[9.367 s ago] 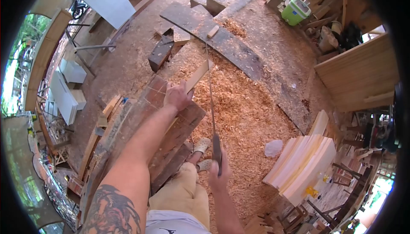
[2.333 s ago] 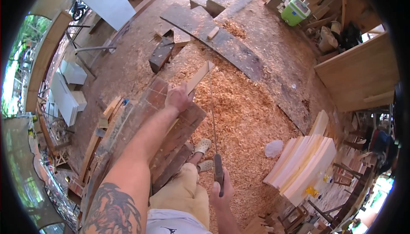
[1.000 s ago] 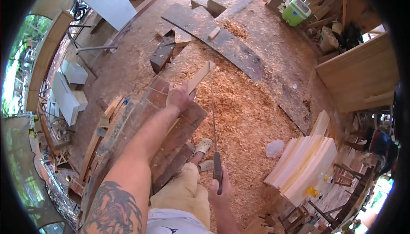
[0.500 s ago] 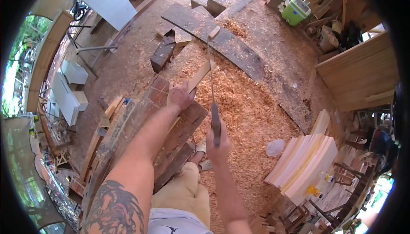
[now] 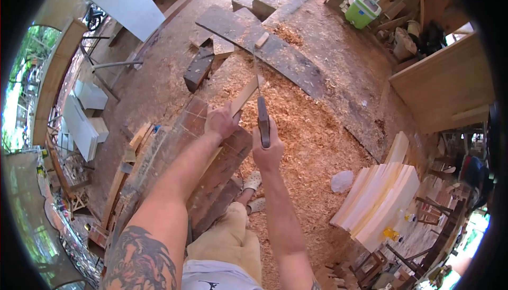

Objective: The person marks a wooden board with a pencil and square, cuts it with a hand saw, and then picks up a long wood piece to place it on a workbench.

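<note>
My right hand (image 5: 268, 150) is wrapped round the dark handle of a handsaw (image 5: 263, 115), whose thin blade points away from me. The blade crosses the far end of a light wooden strip (image 5: 245, 96). My left hand (image 5: 222, 120) grips the near part of that strip at the end of a worn wooden workbench (image 5: 197, 111). The strip's far end sticks out past the bench, over wood shavings. My left fingers partly hide the strip where it meets the bench.
A dark plank (image 5: 291, 62) lies on the shavings-covered floor ahead, with a small wood block (image 5: 262, 39) on it. Stacked pale boards (image 5: 373, 200) stand at the right. A green cooler (image 5: 362, 11) is at the back right. My feet are beside the bench.
My right hand and the saw have moved forward, away from me, so the handle is closer to the strip. My left hand still holds the strip in about the same place.
</note>
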Tool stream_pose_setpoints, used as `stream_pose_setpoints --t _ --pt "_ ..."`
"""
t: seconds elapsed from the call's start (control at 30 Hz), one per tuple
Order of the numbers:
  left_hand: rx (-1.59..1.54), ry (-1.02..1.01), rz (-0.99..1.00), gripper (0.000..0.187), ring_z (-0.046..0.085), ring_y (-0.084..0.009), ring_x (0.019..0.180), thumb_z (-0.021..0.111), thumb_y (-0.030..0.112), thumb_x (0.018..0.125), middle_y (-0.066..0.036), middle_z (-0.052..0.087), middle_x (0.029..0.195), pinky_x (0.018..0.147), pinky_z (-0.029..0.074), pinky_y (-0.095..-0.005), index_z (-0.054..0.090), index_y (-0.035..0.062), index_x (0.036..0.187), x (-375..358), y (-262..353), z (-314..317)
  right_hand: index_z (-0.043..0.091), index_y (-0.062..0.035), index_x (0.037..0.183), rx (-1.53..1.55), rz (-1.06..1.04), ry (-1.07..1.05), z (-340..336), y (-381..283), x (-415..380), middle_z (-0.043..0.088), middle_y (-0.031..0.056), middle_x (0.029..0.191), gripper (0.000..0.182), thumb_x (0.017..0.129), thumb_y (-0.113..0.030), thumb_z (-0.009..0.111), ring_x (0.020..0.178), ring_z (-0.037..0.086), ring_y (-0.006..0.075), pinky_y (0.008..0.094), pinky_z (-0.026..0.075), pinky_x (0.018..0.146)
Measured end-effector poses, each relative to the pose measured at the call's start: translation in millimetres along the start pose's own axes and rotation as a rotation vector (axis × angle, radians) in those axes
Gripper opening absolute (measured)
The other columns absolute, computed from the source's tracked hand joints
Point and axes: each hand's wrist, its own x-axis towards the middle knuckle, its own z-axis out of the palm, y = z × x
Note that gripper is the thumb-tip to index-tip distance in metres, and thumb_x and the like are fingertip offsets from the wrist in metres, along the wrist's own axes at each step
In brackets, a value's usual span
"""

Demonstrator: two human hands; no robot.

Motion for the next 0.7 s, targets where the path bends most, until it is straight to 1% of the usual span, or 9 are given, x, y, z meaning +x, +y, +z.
stream_pose_setpoints --t 0.07,0.17,0.23,0.3,0.4,0.47,0.53,0.57,0.7 --pt "-0.006 0.02 -0.007 0.047 0.076 -0.0366 0.095 0.056 0.048 0.103 -0.021 0.078 0.094 0.114 0.036 -0.0512 0.059 0.0052 0.121 1 1 2 0.058 0.0002 0.145 -0.039 -0.079 0.048 -8 -3 -9 0.074 0.0207 0.087 0.054 0.098 -0.021 0.075 0.067 0.075 0.0337 0.0408 0.057 0.059" --pt "-0.019 0.04 -0.004 0.046 0.076 -0.0369 0.094 0.056 0.048 0.103 -0.021 0.078 0.093 0.115 0.035 -0.0514 0.058 0.0056 0.121 1 -5 11 0.056 0.0016 0.147 -0.055 0.08 -0.037 -43 -12 -75 0.075 0.0239 0.097 0.057 0.097 -0.018 0.075 0.08 0.077 0.0357 0.0419 0.06 0.068" --pt "-0.027 0.05 0.007 0.046 0.076 -0.0373 0.094 0.057 0.048 0.103 -0.021 0.078 0.092 0.115 0.035 -0.0518 0.058 0.0054 0.121 4 -6 12 0.056 0.0006 0.147 0.016 0.12 -0.061 -81 -29 -129 0.075 0.0191 0.101 0.054 0.096 -0.01 0.072 0.081 0.075 0.0274 0.0375 0.059 0.071" --pt "-0.033 0.053 0.015 0.046 0.076 -0.0377 0.094 0.056 0.048 0.103 -0.021 0.078 0.092 0.115 0.035 -0.0524 0.058 0.0048 0.121 3 -5 11 0.055 0.004 0.146 0.007 0.109 -0.089 -114 -35 -182 0.075 0.0192 0.108 0.054 0.095 -0.005 0.071 0.087 0.076 0.0272 0.0362 0.06 0.075" --pt "-0.052 0.073 0.018 0.046 0.076 -0.0384 0.093 0.057 0.047 0.103 -0.022 0.077 0.092 0.115 0.035 -0.053 0.057 0.0037 0.119 3 -7 14 0.055 0.0066 0.146 0.032 0.24 -0.144 -129 -51 -186 0.075 0.0195 0.111 0.056 0.093 -0.003 0.071 0.092 0.077 0.0275 0.0365 0.06 0.079" --pt "-0.037 0.084 0.026 0.046 0.076 -0.0387 0.093 0.057 0.047 0.103 -0.021 0.077 0.091 0.114 0.035 -0.0534 0.057 0.0034 0.117 4 -8 14 0.055 0.0061 0.146 0.063 0.067 -0.075 -98 -35 -144 0.076 0.02 0.11 0.056 0.094 -0.004 0.071 0.089 0.077 0.0277 0.036 0.06 0.078" --pt "-0.019 0.078 0.024 0.045 0.076 -0.0388 0.093 0.057 0.047 0.103 -0.021 0.077 0.091 0.113 0.036 -0.0536 0.056 0.0032 0.117 4 -8 14 0.057 0.0022 0.145 0.053 0.023 -0.028 -54 -13 -80 0.076 0.02 0.104 0.054 0.095 -0.01 0.073 0.084 0.076 0.0267 0.0358 0.059 0.074" --pt "-0.005 0.059 0.022 0.045 0.076 -0.0387 0.093 0.057 0.047 0.103 -0.022 0.077 0.091 0.113 0.036 -0.0536 0.056 0.0032 0.117 3 -8 13 0.057 -0.0055 0.147 0.013 0.056 -0.037 -27 1 -49 0.075 0.0182 0.093 0.055 0.096 -0.017 0.073 0.078 0.077 0.0332 0.0415 0.059 0.068" --pt "0.02 0.054 0.012 0.047 0.076 -0.0383 0.093 0.057 0.047 0.103 -0.022 0.077 0.09 0.112 0.038 -0.0538 0.055 0.0028 0.119 4 -7 14 0.06 -0.0044 0.144 0.021 0.119 -0.046 3 1 12 0.075 0.0201 0.092 0.053 0.096 -0.022 0.074 0.077 0.076 0.0375 0.0427 0.058 0.064"
